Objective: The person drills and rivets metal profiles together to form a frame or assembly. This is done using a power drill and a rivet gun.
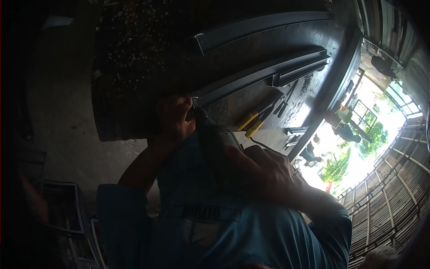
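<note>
My right hand (264, 170) is wrapped around the body of a dark green power tool (214, 143); its exact kind is hard to make out in the shade. The narrow front of the tool points at the near end of a long dark metal channel (251, 79) on the workbench. At that end, my left hand (176, 117) has its fingers curled around the channel, close to the tool's tip. Shadow hides part of its grip. Yellow-handled snips (253, 124) lie on the bench just beyond my right hand.
A second long channel (268, 28) lies farther across the dark workbench (148, 80), and a short channel piece (299, 76) sits beside the first. Bright metal shavings (139, 38) are scattered at the left. Other people (345, 130) are outside in bright light, right.
</note>
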`<action>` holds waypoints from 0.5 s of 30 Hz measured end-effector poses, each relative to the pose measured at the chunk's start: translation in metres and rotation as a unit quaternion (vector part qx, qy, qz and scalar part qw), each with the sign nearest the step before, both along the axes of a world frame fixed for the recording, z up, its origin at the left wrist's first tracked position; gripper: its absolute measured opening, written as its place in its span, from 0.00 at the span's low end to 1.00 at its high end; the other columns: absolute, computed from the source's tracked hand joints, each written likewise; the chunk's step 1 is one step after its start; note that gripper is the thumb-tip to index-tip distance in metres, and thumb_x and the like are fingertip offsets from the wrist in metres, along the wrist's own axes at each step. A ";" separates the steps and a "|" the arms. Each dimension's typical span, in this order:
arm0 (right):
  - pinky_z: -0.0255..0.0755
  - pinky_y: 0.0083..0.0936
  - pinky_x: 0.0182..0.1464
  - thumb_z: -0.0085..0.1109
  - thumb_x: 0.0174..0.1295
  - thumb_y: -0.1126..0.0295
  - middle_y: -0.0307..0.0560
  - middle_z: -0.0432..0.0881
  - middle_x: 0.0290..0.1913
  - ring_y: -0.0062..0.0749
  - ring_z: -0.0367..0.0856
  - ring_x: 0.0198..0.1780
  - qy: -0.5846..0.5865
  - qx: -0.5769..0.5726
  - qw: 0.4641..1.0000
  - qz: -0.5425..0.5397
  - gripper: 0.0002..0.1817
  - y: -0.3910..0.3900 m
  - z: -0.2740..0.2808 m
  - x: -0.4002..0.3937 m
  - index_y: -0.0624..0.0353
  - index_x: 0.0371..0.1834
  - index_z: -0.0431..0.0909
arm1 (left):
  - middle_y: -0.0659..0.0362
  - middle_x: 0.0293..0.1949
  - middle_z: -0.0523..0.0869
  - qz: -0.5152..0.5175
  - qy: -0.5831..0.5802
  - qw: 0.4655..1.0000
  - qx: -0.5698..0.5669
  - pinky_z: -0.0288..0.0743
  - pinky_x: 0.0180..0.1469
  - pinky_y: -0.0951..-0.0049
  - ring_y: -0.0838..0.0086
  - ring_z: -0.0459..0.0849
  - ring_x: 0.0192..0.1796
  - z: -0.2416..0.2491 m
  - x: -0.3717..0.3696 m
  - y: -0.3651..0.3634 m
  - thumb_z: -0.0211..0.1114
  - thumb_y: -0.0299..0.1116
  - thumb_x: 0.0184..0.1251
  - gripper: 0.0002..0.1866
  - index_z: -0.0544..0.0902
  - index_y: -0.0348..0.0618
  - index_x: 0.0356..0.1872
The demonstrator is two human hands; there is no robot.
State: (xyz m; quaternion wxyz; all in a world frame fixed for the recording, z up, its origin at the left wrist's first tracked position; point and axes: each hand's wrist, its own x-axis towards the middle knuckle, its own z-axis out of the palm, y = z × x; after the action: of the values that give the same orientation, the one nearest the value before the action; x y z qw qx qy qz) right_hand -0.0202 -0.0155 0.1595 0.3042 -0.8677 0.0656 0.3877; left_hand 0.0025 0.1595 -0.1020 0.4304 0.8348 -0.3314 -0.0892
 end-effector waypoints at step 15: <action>0.77 0.35 0.30 0.71 0.49 0.65 0.48 0.77 0.36 0.40 0.81 0.31 -0.021 -0.012 0.999 0.021 0.43 -0.003 -0.002 -0.004 0.49 0.71 0.64 | 0.57 0.47 0.82 0.005 0.001 1.000 0.002 0.63 0.57 0.57 0.63 0.79 0.50 -0.004 -0.004 0.001 0.80 0.39 0.47 0.30 0.77 0.44 0.52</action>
State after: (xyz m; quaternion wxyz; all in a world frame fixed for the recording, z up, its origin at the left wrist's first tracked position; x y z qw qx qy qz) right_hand -0.0244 -0.0186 0.1576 0.2868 -0.8805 0.0459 0.3747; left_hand -0.0014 0.1602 -0.1060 0.4294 0.8372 -0.3270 -0.0885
